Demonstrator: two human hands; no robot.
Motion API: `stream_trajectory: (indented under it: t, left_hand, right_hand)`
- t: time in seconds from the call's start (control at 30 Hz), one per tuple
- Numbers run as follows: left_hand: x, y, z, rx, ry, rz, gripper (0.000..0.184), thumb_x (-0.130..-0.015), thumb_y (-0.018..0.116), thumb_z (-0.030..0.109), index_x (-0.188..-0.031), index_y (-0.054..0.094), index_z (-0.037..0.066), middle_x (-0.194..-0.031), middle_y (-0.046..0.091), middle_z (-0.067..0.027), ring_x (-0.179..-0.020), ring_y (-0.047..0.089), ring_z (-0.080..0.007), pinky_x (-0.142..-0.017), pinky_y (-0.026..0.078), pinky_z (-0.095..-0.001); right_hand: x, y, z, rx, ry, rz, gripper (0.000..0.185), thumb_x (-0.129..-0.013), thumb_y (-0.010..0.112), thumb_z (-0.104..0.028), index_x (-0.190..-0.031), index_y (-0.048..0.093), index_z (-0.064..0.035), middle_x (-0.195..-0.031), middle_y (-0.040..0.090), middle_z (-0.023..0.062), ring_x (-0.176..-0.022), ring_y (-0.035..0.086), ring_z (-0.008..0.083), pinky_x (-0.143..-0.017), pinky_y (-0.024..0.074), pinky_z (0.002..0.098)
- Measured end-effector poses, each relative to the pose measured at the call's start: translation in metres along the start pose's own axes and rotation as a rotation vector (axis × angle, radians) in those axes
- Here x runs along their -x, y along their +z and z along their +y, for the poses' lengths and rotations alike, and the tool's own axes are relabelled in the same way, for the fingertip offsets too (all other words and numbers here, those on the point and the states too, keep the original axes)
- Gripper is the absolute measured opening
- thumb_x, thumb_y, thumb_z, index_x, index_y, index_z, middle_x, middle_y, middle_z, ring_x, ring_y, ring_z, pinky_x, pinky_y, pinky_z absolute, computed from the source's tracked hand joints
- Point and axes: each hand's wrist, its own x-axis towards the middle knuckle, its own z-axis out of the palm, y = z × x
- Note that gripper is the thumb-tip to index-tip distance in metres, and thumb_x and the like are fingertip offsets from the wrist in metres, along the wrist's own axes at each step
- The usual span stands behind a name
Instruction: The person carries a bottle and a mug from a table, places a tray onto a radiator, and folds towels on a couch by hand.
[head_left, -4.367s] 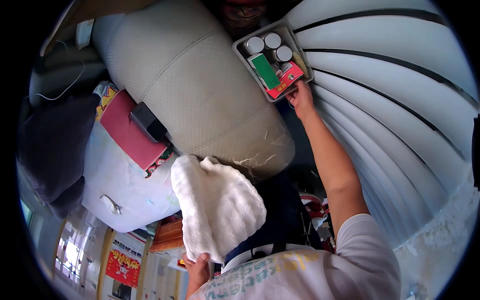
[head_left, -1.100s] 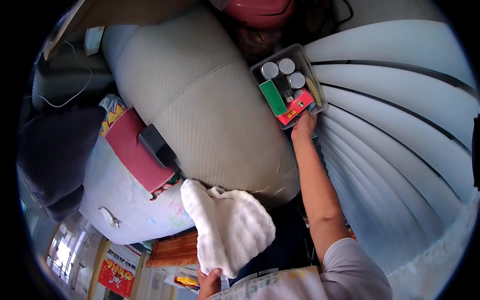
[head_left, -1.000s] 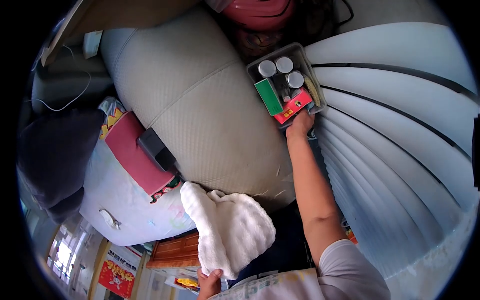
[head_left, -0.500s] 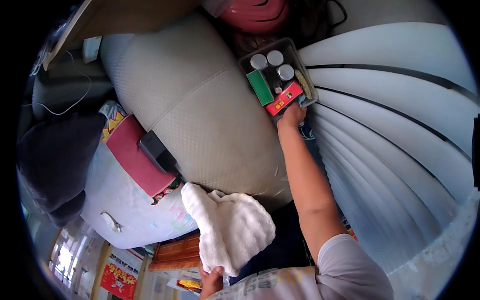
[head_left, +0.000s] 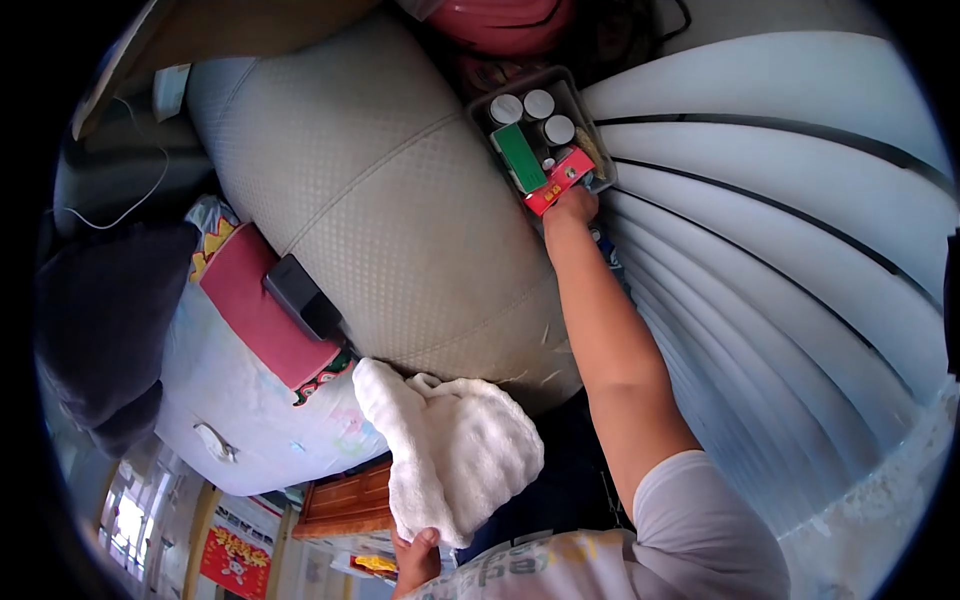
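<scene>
"Panels [head_left: 790,175], white and ribbed, fan down the right side of the frame on my monitor. What do you have next in size?"

"Gray quilted cushion [head_left: 390,200], running from upper left to center, then the white towel [head_left: 460,445], bunched at bottom center."

"I also see a dark red flat piece [head_left: 262,300] at center left. And the container [head_left: 575,95]?"

"Upper center of the frame, open-topped, between the cushion and the panels. After that comes a black device [head_left: 303,297], lying across the edge of the dark red piece."

"Now the hands."

"On my feed the left hand [head_left: 416,560], bottom center, has its thumb and fingers closed on the towel's lower edge. The right hand [head_left: 573,206] is up at the container's lower end. I can't tell what its fingers are doing; they're hidden."

"Anything smaller?"

"Inside the container I make out a green box [head_left: 518,158] at the left, a red box [head_left: 560,180] slanting just beside the right hand, and three jars [head_left: 539,103] with pale round lids toward the top."
</scene>
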Motion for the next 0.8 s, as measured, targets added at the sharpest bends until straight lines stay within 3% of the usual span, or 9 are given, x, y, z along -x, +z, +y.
stream_trajectory:
  t: [0.17,0.3,0.53,0.63,0.8]
  left_hand:
    - [-0.003,0.002,-0.001,0.028,0.011,0.029,0.055,-0.063,0.067,0.014,-0.112,0.047,0.0,-0.102,0.057,-0.0088,-0.095,0.055,-0.0213,-0.085,0.04,-0.0334]
    - [-0.003,-0.001,-0.006,0.021,-0.043,0.06,0.054,-0.062,0.067,0.014,-0.111,0.048,0.001,-0.1,0.058,-0.0082,-0.095,0.054,-0.0213,-0.085,0.04,-0.034]
    - [-0.005,-0.002,-0.006,0.059,-0.005,0.043,0.054,-0.062,0.067,0.012,-0.111,0.048,-0.001,-0.101,0.058,-0.0086,-0.093,0.055,-0.0218,-0.084,0.041,-0.0349]
    - [-0.004,-0.025,-0.017,-0.013,-0.058,0.059,0.07,-0.064,0.064,0.015,-0.124,0.031,0.001,-0.115,0.047,-0.0141,-0.103,0.049,-0.0281,-0.087,0.042,-0.0415]
    - [-0.014,-0.036,-0.022,0.014,-0.016,0.043,0.068,-0.065,0.062,0.014,-0.124,0.032,0.002,-0.112,0.049,-0.0141,-0.101,0.051,-0.0279,-0.085,0.043,-0.042]
  right_hand:
    - [-0.028,0.005,0.012,0.074,0.111,0.115,0.021,-0.083,0.035,-0.008,-0.093,0.052,0.0005,-0.098,0.057,0.0141,-0.085,0.059,0.0273,-0.067,0.0499,0.038]
    - [-0.033,-0.001,0.012,0.064,0.142,-0.035,0.021,-0.082,0.036,-0.009,-0.092,0.054,-0.0003,-0.098,0.057,0.0131,-0.088,0.058,0.0256,-0.069,0.0487,0.0365]
    - [-0.05,-0.006,0.026,0.08,0.115,0.022,0.021,-0.079,0.041,-0.01,-0.092,0.055,-0.0001,-0.094,0.057,0.0119,-0.086,0.058,0.0261,-0.07,0.0475,0.038]
    - [-0.047,-0.002,0.032,0.079,0.084,0.01,0.021,-0.079,0.043,-0.011,-0.091,0.056,-0.0006,-0.092,0.058,0.0116,-0.084,0.058,0.0264,-0.067,0.0473,0.0386]
    - [-0.067,-0.019,0.051,0.071,0.002,-0.02,0.021,-0.078,0.045,-0.011,-0.092,0.057,-0.0009,-0.092,0.058,0.0133,-0.082,0.059,0.0267,-0.066,0.0482,0.0394]
